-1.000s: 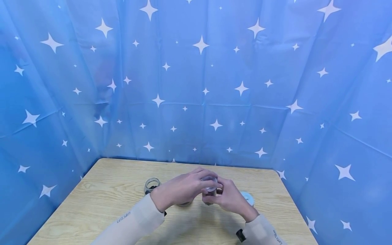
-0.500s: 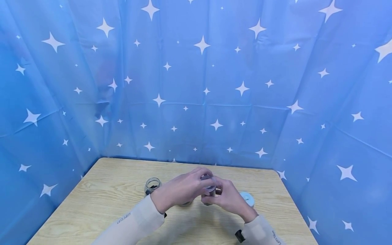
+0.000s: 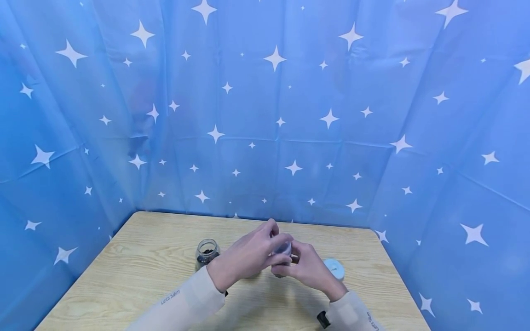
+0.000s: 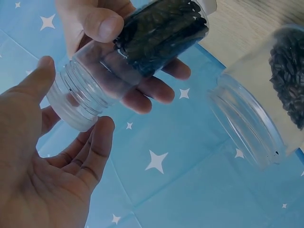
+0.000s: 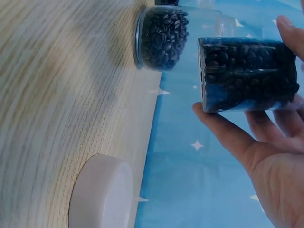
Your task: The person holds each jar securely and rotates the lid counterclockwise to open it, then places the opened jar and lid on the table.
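My right hand (image 3: 308,266) holds a small clear jar (image 5: 249,76) of dark beans, fingers and thumb round its body. In the left wrist view the jar (image 4: 161,38) is tilted, its beans toward the base and its threaded neck toward my left hand (image 4: 52,161). Thumb and fingertips of that hand pinch a clear lid (image 4: 71,111) at the jar's mouth. From above, my left hand (image 3: 248,255) covers much of the jar. Whether the lid is seated tight cannot be told.
An uncovered glass jar (image 3: 207,253) partly filled with dark beans stands on the wooden table (image 3: 157,248), left of my hands. Another object is mostly hidden beneath my left wrist. A round pale-blue lid (image 3: 334,269) lies to the right. A blue star-patterned curtain (image 3: 265,174) hangs behind.
My left hand's fingers have shifted and bent higher over the jar's top. The right hand keeps its grip, almost unmoved. The head view has shifted slightly.
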Demonstrator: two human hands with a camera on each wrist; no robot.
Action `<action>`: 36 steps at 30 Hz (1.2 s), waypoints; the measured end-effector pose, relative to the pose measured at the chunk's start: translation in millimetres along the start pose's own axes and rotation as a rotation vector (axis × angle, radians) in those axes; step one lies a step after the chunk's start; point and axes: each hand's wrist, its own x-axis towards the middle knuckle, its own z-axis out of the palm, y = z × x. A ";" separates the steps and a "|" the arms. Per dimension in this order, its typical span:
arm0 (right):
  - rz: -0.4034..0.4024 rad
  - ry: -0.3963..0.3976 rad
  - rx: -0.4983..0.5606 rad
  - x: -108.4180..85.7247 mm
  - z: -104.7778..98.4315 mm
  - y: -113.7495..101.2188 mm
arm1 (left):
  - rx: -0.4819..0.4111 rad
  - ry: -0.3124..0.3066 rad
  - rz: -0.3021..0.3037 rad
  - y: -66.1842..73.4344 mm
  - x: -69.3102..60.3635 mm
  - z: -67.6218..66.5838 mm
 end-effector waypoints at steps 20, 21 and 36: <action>0.022 0.023 -0.020 2.0 0.0 1.1 | -0.006 -0.020 -0.078 -3.1 -6.4 -4.9; 0.024 0.025 -0.024 2.0 -0.1 1.1 | -0.003 -0.015 -0.079 -3.8 -7.5 -4.9; 0.073 0.062 -0.032 -1.4 -6.9 13.5 | 0.039 0.054 -0.094 -11.8 -38.1 0.3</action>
